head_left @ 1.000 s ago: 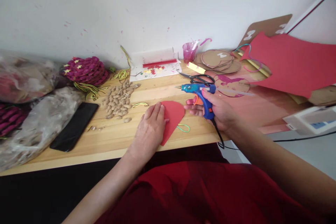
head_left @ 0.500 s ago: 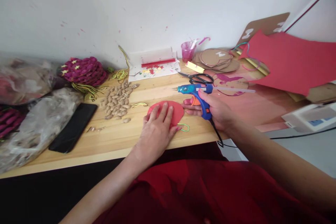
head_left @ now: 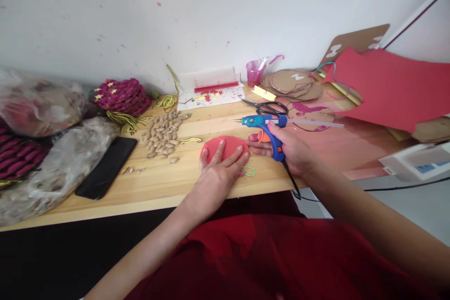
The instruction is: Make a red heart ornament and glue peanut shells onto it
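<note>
My left hand (head_left: 220, 173) lies with spread fingers on a red paper disc (head_left: 229, 144) near the table's front edge. A green cord loop (head_left: 250, 171) sticks out at the disc's lower right. In my right hand (head_left: 288, 147) is a blue glue gun (head_left: 276, 143) with an orange trigger, its nozzle pointing left above the table. A clear glue stick (head_left: 316, 123) extends from its back. Left of the disc are a short yellow cord (head_left: 191, 140) and a pile of peanuts (head_left: 161, 135).
Black scissors (head_left: 269, 107), cardboard discs (head_left: 290, 82) and a pink-stained cup (head_left: 255, 73) stand behind the glue gun. Red paper (head_left: 390, 86) covers the right side. A black phone (head_left: 107, 168), plastic bags (head_left: 75, 164) and a purple bundle (head_left: 123, 97) are at left.
My left hand's fingers have spread wider and shifted right on the red disc. The view has shifted slightly. My right hand still holds the glue gun.
</note>
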`<state>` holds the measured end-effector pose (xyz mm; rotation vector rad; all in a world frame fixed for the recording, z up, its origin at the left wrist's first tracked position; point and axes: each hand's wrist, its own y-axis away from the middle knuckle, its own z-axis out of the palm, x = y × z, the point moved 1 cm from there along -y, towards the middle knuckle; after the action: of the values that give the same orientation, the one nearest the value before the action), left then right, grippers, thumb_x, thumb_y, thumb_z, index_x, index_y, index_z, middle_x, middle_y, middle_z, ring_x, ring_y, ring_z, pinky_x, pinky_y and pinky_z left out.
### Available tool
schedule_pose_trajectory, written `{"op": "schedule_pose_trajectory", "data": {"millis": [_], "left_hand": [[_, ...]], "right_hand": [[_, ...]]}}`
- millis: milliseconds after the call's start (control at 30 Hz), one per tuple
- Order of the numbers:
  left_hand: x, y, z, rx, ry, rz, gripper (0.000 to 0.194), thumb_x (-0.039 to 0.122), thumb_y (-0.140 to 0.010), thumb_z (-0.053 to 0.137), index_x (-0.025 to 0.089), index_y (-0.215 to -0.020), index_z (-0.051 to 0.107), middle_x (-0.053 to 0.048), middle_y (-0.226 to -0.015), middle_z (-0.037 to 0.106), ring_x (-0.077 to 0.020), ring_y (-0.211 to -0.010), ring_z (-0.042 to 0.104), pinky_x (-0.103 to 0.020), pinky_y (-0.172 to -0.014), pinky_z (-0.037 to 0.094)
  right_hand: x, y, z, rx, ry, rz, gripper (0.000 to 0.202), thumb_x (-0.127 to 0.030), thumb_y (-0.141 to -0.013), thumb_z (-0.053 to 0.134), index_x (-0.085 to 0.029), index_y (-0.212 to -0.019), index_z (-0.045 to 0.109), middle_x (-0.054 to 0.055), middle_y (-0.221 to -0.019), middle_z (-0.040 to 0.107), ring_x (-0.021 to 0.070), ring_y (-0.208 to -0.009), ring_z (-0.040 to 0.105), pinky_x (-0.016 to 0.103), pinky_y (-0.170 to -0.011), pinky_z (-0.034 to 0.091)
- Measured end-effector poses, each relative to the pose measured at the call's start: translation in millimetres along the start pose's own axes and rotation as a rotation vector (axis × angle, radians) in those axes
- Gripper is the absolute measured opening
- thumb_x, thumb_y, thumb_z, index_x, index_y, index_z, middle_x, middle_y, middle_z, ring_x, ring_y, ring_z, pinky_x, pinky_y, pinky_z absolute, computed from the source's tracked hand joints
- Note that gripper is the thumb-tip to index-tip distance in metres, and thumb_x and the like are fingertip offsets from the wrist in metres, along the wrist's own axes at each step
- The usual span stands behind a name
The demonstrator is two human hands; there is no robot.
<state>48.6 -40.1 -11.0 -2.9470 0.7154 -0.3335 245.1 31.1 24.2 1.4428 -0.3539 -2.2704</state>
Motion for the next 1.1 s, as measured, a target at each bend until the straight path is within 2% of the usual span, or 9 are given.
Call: {"op": "schedule_pose_trajectory", "data": {"millis": [100,200,267,333,400,500,600,833,1100], "left_hand": [[-2.0,2.0,-9.0,0.05,0.203,0.004,0.048,0.021,-0.103,0.046,0.033,-0.15,0.048,-0.006,-0.15,0.054,-0.0346,-0.151,0.031,-0.071,-0.117,0.021],[-13.9,2.1,-18.5,0.277,0.472,-0.042,0.042,0.02,-0.101,0.049,0.027,-0.141,0.059,-0.007,-0.143,0.062,-0.0281,-0.143,0.047,-0.056,-0.118,0.035],[-28.3,0.6,-24.6,0.427,0.606,-0.173,0.037,0.022,-0.098,0.054,0.025,-0.133,0.067,-0.007,-0.136,0.068,-0.0253,-0.133,0.058,-0.048,-0.116,0.042],[-45.5,-1.5,-30.9,0.53,0.726,-0.357,0.029,0.025,-0.094,0.063,0.023,-0.12,0.074,-0.007,-0.123,0.074,-0.0247,-0.12,0.067,-0.046,-0.113,0.046],[-61.8,-3.3,-36.9,0.622,0.982,-0.514,0.025,0.029,-0.086,0.074,0.021,-0.109,0.077,-0.007,-0.108,0.078,-0.0224,-0.107,0.071,-0.042,-0.107,0.05],[-77.1,-4.5,-43.5,0.695,1.389,-0.628,0.031,0.028,-0.071,0.087,0.019,-0.099,0.077,-0.003,-0.089,0.076,-0.0147,-0.086,0.072,-0.033,-0.094,0.057],[-81.1,-3.8,-45.3,0.686,1.599,-0.684,0.039,0.028,-0.061,0.094,0.016,-0.094,0.076,0.0,-0.079,0.073,-0.0108,-0.076,0.07,-0.026,-0.082,0.059],[-78.1,-1.7,-42.0,0.66,1.726,-0.76,0.043,0.025,-0.049,0.099,0.016,-0.084,0.075,0.002,-0.07,0.069,-0.0094,-0.066,0.068,-0.022,-0.07,0.059],[-80.0,5.8,-41.5,0.693,1.538,-0.67,0.033,0.021,-0.053,0.096,0.016,-0.076,0.075,0.0,-0.073,0.072,-0.0102,-0.065,0.067,-0.025,-0.071,0.057]], "right_hand": [[0.2,-0.2,-0.7,-0.02,-0.023,-0.006,0.027,-0.029,-0.106,0.043,-0.019,-0.105,0.067,0.008,-0.086,0.078,0.0218,-0.087,0.078,0.036,-0.08,0.065],[-0.6,1.1,-0.1,-0.007,-0.032,0.001,0.027,-0.03,-0.107,0.042,-0.019,-0.105,0.067,0.009,-0.087,0.079,0.0225,-0.086,0.079,0.037,-0.079,0.065],[-1.1,2.3,0.6,0.003,-0.036,0.0,0.028,-0.03,-0.107,0.042,-0.018,-0.104,0.067,0.009,-0.087,0.079,0.023,-0.086,0.079,0.038,-0.081,0.065],[-1.3,3.1,0.8,0.01,-0.036,-0.003,0.028,-0.029,-0.106,0.042,-0.017,-0.103,0.067,0.01,-0.088,0.079,0.0234,-0.085,0.079,0.039,-0.082,0.065],[-1.1,3.2,0.2,0.021,-0.034,-0.002,0.026,-0.029,-0.106,0.043,-0.017,-0.104,0.067,0.01,-0.089,0.079,0.0236,-0.086,0.079,0.04,-0.082,0.065],[-0.3,2.0,-2.0,0.022,-0.036,0.002,0.027,-0.029,-0.106,0.043,-0.017,-0.103,0.067,0.01,-0.089,0.079,0.0241,-0.087,0.079,0.039,-0.08,0.065],[0.8,0.2,-4.6,0.006,-0.03,-0.007,0.028,-0.029,-0.106,0.044,-0.017,-0.104,0.068,0.011,-0.088,0.079,0.0253,-0.089,0.079,0.039,-0.078,0.066],[3.0,-0.2,-6.6,0.002,-0.007,-0.02,0.029,-0.031,-0.105,0.045,-0.018,-0.096,0.07,0.01,-0.087,0.079,0.0268,-0.086,0.079,0.041,-0.079,0.066],[1.8,0.0,-5.9,-0.01,0.034,-0.045,0.027,-0.036,-0.103,0.05,-0.02,-0.096,0.07,0.009,-0.087,0.079,0.0274,-0.088,0.079,0.042,-0.083,0.065]]}}
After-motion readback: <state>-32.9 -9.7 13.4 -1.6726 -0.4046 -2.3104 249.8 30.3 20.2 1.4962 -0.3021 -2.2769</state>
